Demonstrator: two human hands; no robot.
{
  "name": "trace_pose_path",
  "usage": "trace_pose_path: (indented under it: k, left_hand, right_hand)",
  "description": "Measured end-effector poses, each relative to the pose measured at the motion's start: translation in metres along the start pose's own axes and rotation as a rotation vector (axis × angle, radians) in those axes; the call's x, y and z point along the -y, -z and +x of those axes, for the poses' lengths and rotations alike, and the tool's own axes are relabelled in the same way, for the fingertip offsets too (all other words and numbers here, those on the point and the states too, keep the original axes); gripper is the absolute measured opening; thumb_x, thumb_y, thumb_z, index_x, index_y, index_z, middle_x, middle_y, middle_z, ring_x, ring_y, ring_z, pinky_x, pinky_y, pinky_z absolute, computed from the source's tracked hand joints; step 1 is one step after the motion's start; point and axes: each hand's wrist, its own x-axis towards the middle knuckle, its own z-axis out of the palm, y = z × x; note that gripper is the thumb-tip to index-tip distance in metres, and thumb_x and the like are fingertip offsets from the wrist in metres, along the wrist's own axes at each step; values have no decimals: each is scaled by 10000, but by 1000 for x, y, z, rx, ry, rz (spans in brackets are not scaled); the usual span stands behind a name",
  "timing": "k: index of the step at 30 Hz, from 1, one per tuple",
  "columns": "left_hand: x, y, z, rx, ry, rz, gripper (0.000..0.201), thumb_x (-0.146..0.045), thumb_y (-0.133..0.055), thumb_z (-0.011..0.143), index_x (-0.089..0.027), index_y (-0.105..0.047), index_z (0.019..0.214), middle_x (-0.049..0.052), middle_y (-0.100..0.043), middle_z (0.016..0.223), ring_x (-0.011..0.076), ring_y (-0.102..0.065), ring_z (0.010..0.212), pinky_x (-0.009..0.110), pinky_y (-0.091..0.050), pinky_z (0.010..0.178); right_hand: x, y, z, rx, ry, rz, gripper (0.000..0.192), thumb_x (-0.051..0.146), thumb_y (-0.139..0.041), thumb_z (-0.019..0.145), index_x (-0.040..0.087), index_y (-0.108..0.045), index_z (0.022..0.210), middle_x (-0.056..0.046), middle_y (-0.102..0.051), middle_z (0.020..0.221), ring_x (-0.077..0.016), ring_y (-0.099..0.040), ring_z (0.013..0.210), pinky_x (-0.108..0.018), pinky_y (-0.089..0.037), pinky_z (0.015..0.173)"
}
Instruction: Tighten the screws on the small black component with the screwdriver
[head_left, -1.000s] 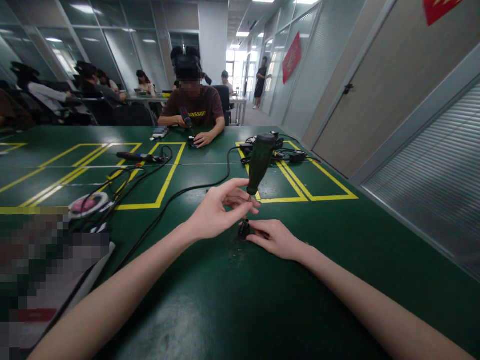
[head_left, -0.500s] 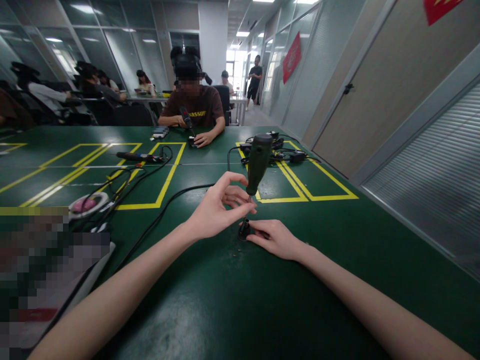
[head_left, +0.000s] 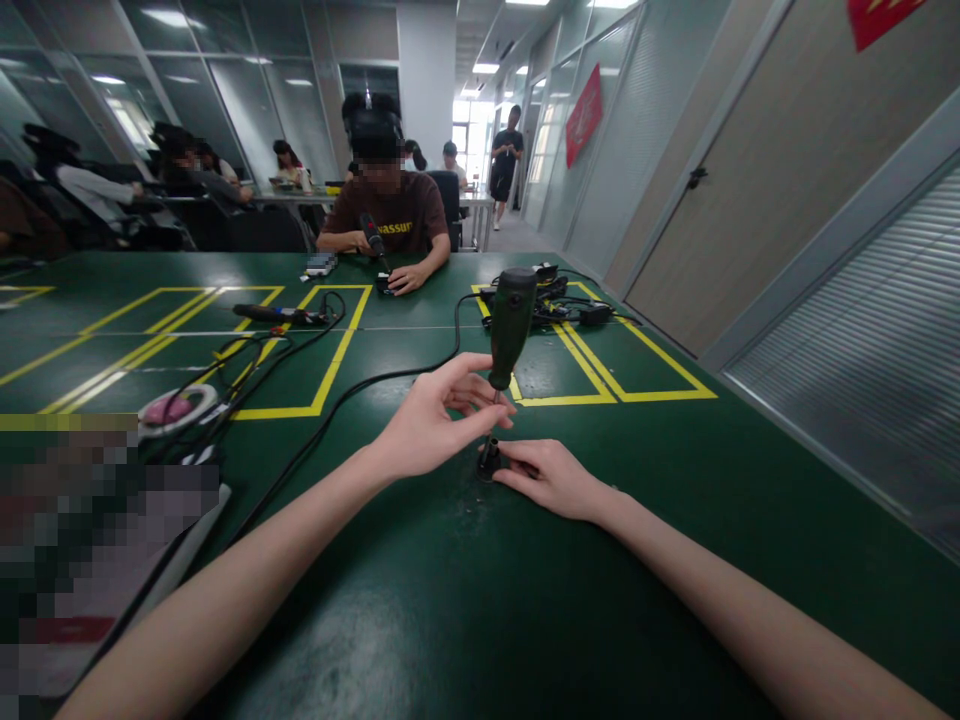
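A screwdriver point(head_left: 513, 325) with a dark green handle stands nearly upright, its top leaning slightly right. My left hand point(head_left: 442, 415) is closed round its shaft just below the handle, thumb and fingers near the metal. The tip reaches down to a small black round part point(head_left: 489, 463) with a short tube on top, lying on the green table point(head_left: 450, 580). From the right, my right hand point(head_left: 551, 478) pinches the edge of this black part and presses it on the table. Where exactly the tip sits is too small to tell.
Black cables and adapters point(head_left: 555, 305) lie beyond the screwdriver. To the left are another tool with a cord point(head_left: 277, 314), a tape roll point(head_left: 178, 410) and a blurred-out flat item point(head_left: 112, 560). Across the table, a person point(head_left: 386, 215) holds a power tool over a small part.
The screwdriver handle has tilted slightly left, and my left fingers have shifted a little on it. My right hand and the black part stay in place. A person in the background has stepped.
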Motion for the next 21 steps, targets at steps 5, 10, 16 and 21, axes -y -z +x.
trace_pose_path:
  k: [5,10,16,21]
  left_hand:
    - [-2,0,0,1,8,-36,327,-248,-729,882,-170,-553,1147,51,-785,916,184,-790,777,276,-613,701]
    - [0,0,1,-12,28,-86,365,-250,-763,864,-195,-506,1117,42,-786,909,199,-800,783,274,-618,685]
    - [2,-1,1,-32,39,-111,440,-249,-782,852,-201,-486,1175,41,-788,917,206,-805,796,270,-618,690]
    - [1,-1,0,15,31,-63,442,-272,-725,893,-161,-558,1288,75,-797,974,205,-797,820,309,-637,739]
  right_hand:
    - [0,0,0,4,-4,-1,294,418,-567,1033,174,-665,900,23,-572,646,-138,-504,562,-245,-337,586]
    - [1,1,0,5,-7,-1,319,440,-553,1035,180,-656,881,25,-564,643,-136,-501,567,-246,-335,585]
    - [0,0,0,6,-6,3,351,464,-536,1039,173,-662,889,23,-572,646,-134,-499,570,-244,-340,585]
    - [0,0,1,9,-3,3,336,458,-538,1041,172,-671,926,22,-588,650,-132,-490,557,-246,-337,581]
